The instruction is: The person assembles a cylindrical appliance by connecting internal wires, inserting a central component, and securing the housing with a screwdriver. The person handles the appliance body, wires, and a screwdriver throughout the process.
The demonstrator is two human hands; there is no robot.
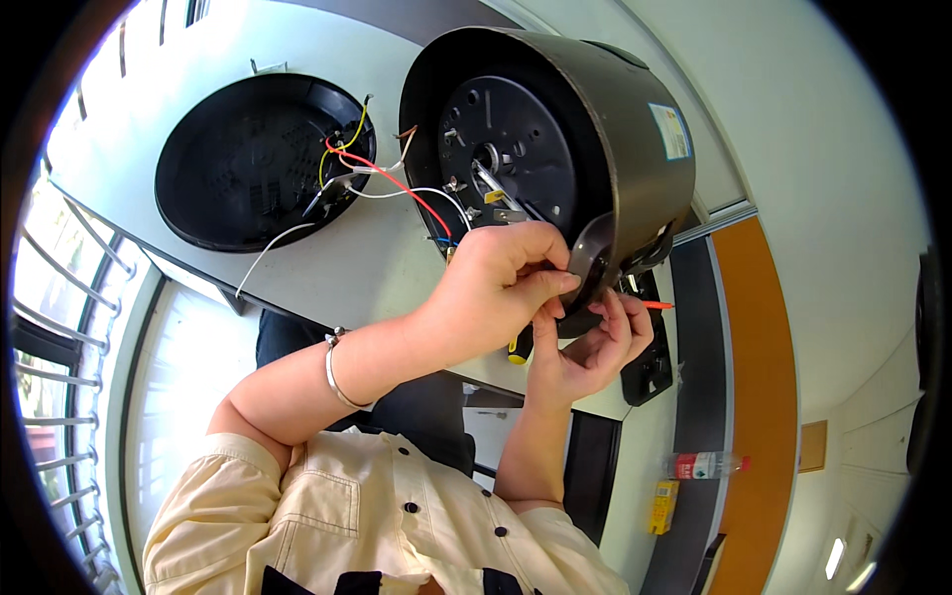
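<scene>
A brown rice cooker body (650,129) lies on its side, its open underside facing left and showing a round dark metal plate (521,134) with terminals. My left hand (501,268) pinches thumb and fingers together at the lower rim, beside a glossy dark plastic piece (592,253). Whatever sits between those fingertips is hidden. Just right of it, my right hand (585,362) is palm up with bent fingers against the same rim, its thumb close to the left fingers. Red, white and yellow wires (402,186) run from the cooker to a round black base cover (233,164).
The white table (342,283) carries these parts. A yellow-and-black tool handle (519,349) shows below my hands. A black tray (647,372) and a thin orange item (656,304) lie to the right. Farther off are a bottle (704,465) and a yellow box (662,507).
</scene>
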